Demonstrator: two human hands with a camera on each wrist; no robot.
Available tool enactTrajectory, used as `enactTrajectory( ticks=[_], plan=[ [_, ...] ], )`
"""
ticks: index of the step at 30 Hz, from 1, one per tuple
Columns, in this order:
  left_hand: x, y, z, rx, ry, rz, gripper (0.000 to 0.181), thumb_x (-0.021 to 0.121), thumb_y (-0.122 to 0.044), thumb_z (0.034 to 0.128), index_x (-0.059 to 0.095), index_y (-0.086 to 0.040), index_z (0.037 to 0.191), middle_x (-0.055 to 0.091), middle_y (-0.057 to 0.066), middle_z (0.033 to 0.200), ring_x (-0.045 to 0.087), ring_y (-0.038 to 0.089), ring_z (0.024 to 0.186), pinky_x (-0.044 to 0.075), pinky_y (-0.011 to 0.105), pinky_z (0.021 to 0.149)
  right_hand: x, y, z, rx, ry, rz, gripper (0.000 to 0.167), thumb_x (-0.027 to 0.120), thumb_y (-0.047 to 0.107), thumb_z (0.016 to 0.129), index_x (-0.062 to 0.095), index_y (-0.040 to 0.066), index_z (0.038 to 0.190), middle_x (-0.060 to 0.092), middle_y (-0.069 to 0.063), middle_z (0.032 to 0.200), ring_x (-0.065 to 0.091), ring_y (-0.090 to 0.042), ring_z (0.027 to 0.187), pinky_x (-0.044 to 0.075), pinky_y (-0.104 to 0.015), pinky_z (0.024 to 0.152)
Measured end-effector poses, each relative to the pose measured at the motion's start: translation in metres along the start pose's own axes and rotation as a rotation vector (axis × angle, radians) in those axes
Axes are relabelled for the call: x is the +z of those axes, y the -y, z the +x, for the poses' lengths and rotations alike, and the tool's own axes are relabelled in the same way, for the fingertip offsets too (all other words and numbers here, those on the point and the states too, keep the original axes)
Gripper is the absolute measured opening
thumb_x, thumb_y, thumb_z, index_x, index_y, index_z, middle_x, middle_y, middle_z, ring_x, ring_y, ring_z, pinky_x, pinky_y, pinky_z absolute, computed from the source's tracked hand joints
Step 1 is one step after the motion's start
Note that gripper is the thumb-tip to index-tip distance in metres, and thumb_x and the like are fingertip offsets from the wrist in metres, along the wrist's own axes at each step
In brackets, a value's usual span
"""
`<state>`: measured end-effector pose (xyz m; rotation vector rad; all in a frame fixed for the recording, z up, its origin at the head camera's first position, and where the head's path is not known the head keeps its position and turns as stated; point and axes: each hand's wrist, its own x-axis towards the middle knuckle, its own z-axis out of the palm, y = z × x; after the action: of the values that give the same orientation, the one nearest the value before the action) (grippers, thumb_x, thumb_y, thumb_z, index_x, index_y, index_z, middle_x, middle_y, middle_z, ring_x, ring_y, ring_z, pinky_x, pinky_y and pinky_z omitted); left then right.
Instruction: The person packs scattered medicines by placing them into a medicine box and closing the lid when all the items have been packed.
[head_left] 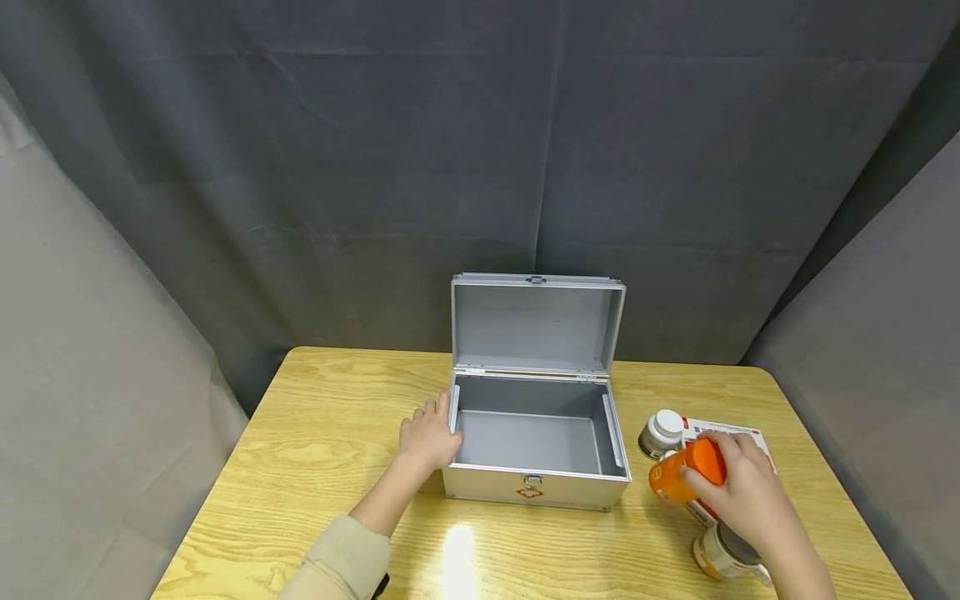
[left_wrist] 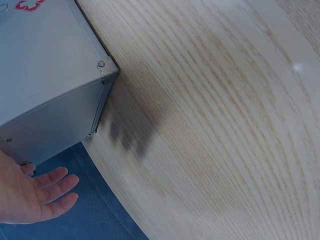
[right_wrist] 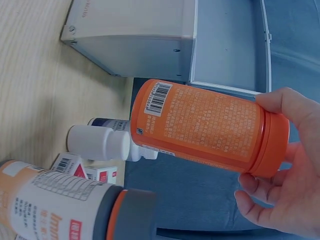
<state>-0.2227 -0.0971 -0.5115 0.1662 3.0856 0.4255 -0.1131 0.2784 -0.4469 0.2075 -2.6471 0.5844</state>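
The open metal box point(head_left: 529, 487) stands on the wooden surface point(head_left: 330, 417), its lid point(head_left: 534, 329) raised at twelve o'clock and a red cross emblem on its front at six. The left hand point(head_left: 431, 437) is at the box's nine o'clock, touching the side wall by the rim; its fingers are loosely extended and slightly apart (the left-wrist view shows most of them clear of the metal). Between three and four o'clock from the box, the right hand point(head_left: 744, 487) has its fingers clamped around the cap of the orange bottle point(head_left: 671, 479), which is tilted, its base toward the box. A white-capped bottle point(head_left: 666, 423) stands at three o'clock, just beside a white-and-red carton point(head_left: 693, 427) that the right hand partly covers. At four o'clock is a grey-capped bottle point(head_left: 711, 557), near the right wrist.
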Motion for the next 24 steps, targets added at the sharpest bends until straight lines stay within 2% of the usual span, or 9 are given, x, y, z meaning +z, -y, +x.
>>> enactTrajectory(
  ticks=[5,11,24],
  plan=[
    [-0.002,-0.001,-0.001,0.000,0.001,0.001,0.067,0.050,-0.033,0.0795,0.027,-0.010,0.138,0.047,0.019,0.125,0.050,0.037,0.107,0.039,0.051,0.084,-0.003,0.003,0.004,0.012,0.003,0.017,0.049,0.074,0.013,0.067,0.054,-0.010,0.105,0.050,-0.028,0.093,0.049,-0.035,0.075,0.044,-0.043,0.055],
    [-0.002,-0.001,-0.001,0.006,-0.004,0.002,0.068,0.050,-0.032,0.0786,0.028,-0.009,0.138,0.047,0.019,0.124,0.051,0.037,0.106,0.040,0.051,0.082,-0.005,0.005,0.007,0.028,-0.001,0.028,0.050,0.074,0.013,0.068,0.053,-0.010,0.108,0.049,-0.028,0.095,0.047,-0.034,0.076,0.043,-0.040,0.054],
    [-0.002,-0.002,-0.002,0.004,0.003,-0.006,0.067,0.051,-0.033,0.0797,0.028,-0.010,0.138,0.047,0.019,0.125,0.051,0.037,0.105,0.039,0.051,0.083,-0.010,0.015,0.015,0.034,-0.014,0.054,0.047,0.073,0.014,0.071,0.054,-0.006,0.109,0.048,-0.027,0.100,0.045,-0.036,0.082,0.043,-0.043,0.058]
  ],
)
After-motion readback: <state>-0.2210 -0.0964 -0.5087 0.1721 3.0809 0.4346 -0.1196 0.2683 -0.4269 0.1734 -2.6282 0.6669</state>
